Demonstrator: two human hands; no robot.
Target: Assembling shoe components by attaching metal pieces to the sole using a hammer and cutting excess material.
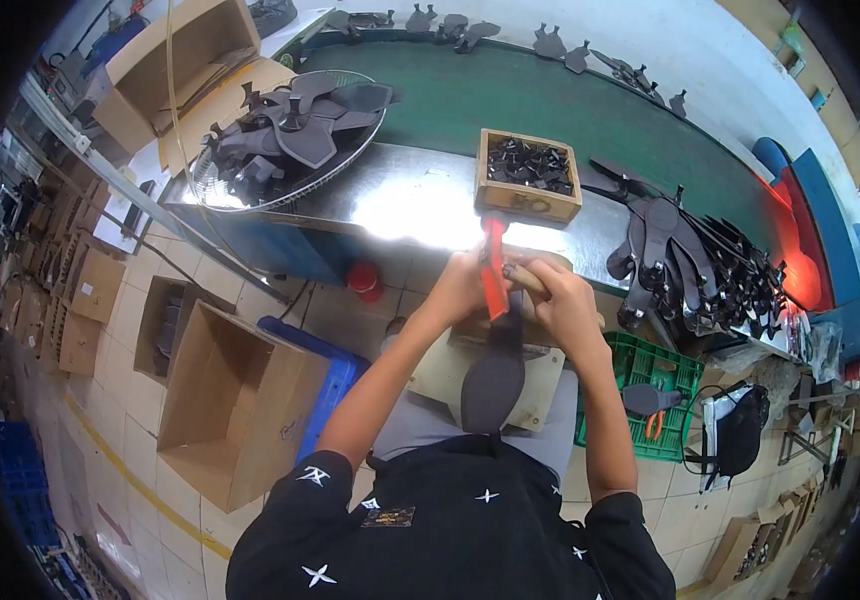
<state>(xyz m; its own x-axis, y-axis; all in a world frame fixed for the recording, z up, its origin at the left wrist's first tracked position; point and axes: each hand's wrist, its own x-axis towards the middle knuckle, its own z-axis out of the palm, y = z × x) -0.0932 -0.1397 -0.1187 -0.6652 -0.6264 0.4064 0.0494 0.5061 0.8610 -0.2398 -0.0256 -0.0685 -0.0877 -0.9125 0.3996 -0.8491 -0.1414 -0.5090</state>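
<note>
You brace a dark, paddle-shaped fan blade (495, 375) flat on the pale board (440, 372) across your lap, so it stays put while your left hand (462, 290) closes on an orange-handled tool (493, 270) and your right hand (565, 300) grips a wooden handle (528, 280) at the blade's narrow end. Beyond, on the shiny steel bench (400, 200), a small wooden box (528, 178) of black fittings sits within reach, with matte blades heaped in a wire fan guard (285, 135) to the left.
</note>
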